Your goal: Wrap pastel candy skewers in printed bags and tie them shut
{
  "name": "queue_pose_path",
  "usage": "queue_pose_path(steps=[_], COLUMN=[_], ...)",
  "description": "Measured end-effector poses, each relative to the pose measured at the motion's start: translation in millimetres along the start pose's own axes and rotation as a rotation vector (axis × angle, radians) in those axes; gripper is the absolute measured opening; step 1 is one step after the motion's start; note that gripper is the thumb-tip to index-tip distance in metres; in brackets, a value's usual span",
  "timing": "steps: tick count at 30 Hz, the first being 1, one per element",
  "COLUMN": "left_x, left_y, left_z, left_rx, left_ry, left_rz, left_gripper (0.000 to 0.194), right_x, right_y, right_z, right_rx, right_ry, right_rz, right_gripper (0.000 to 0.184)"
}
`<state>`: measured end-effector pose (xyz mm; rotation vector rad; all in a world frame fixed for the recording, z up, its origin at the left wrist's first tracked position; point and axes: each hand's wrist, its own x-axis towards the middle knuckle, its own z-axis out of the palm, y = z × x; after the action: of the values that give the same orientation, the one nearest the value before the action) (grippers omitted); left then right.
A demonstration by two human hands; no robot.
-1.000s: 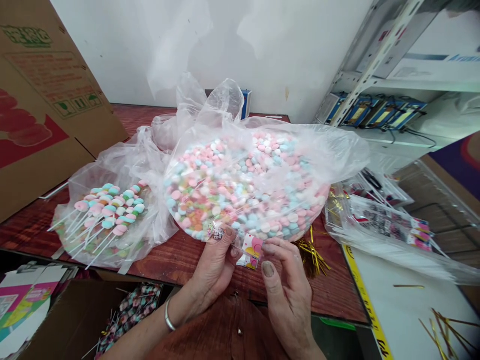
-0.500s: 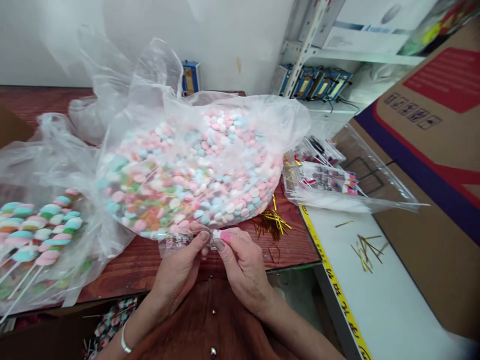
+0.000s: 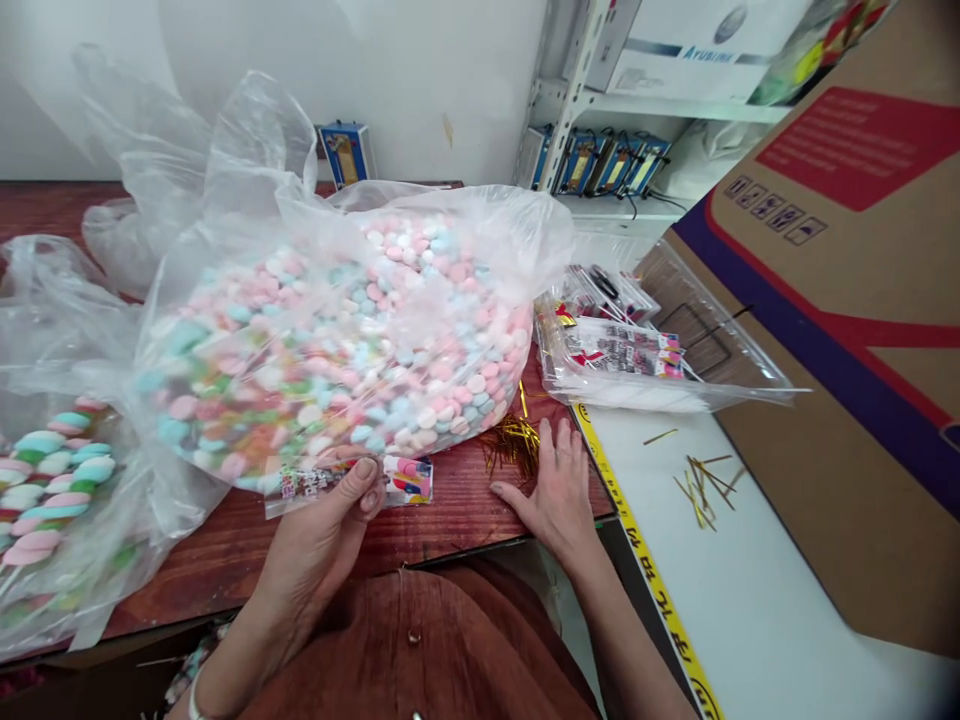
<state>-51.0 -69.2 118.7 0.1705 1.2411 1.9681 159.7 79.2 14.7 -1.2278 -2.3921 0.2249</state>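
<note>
My left hand pinches a small printed plastic bag between thumb and fingers, its clear end sticking out to the left. With fingers spread, my right hand rests on the red-brown table beside a pile of gold twist ties. Behind both hands lies a big clear bag of pastel marshmallows. To the left, marshmallow skewers on white sticks lie in and on more clear plastic.
A clear plastic tray holding printed packets stands at the right. Loose twist ties lie on a white surface edged with yellow tape. A large cardboard box leans at far right, with shelving behind.
My right hand has let go of the printed bag and moved right to the gold twist ties. My left hand keeps the bag, shifted left. The view has turned slightly right.
</note>
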Motion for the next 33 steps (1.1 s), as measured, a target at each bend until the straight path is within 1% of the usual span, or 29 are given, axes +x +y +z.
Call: queue_pose_path(steps=[2,4,6,8,10,12,17,20,23,25,27,28,32,33], left_x=[-1,-2,-3,-3,-3,-2,-2,-2,-1,1,3,3,5,5], left_y=[-2,-3,-4,-5,-5,-4,-4,-5,-4,-3,-1,1,9,11], left_z=[3.1,6.5,9.5,11.1,11.1,11.3,20.3,24.8,20.9,14.7,7.2,3.3,-11.6,-14.8], left_rx=[0.002,-0.001,0.004,0.014,0.027,0.045,0.086,0.102,0.083,0.054,0.015,0.001,-0.034,-0.048], left_ry=[0.017,0.030,0.038,0.042,0.040,0.033,0.018,-0.002,-0.005,-0.001,0.010,0.017,0.055,0.060], left_rz=[0.011,0.026,0.018,0.014,0.021,0.018,-0.017,-0.024,-0.039,-0.027,0.010,0.026,0.060,0.069], left_gripper=[0.028,0.029,0.029,0.029,0.029,0.030,0.033,0.036,0.035,0.033,0.032,0.032,0.033,0.033], right_x=[12,20,22,21,17,13,10,9,8,11,15,18,26,25], right_y=[-8,-20,-32,-44,-51,-53,-51,-50,-46,-39,-29,-23,-6,-5], right_z=[7,11,13,12,9,3,-6,-5,-8,-15,-27,-34,-64,-71], right_rx=[0.031,0.074,0.128,0.175,0.195,0.192,0.194,0.254,0.359,0.467,0.583,0.635,0.705,0.715], right_ry=[-0.060,-0.124,-0.169,-0.173,-0.150,-0.129,-0.051,0.043,0.144,0.185,0.225,0.249,0.316,0.304], right_rz=[0.021,0.009,-0.023,-0.022,0.001,-0.005,-0.101,-0.161,-0.193,-0.140,-0.017,0.068,0.254,0.280], right_gripper=[0.104,0.099,0.097,0.096,0.093,0.089,0.073,0.065,0.054,0.043,0.034,0.030,0.030,0.029])
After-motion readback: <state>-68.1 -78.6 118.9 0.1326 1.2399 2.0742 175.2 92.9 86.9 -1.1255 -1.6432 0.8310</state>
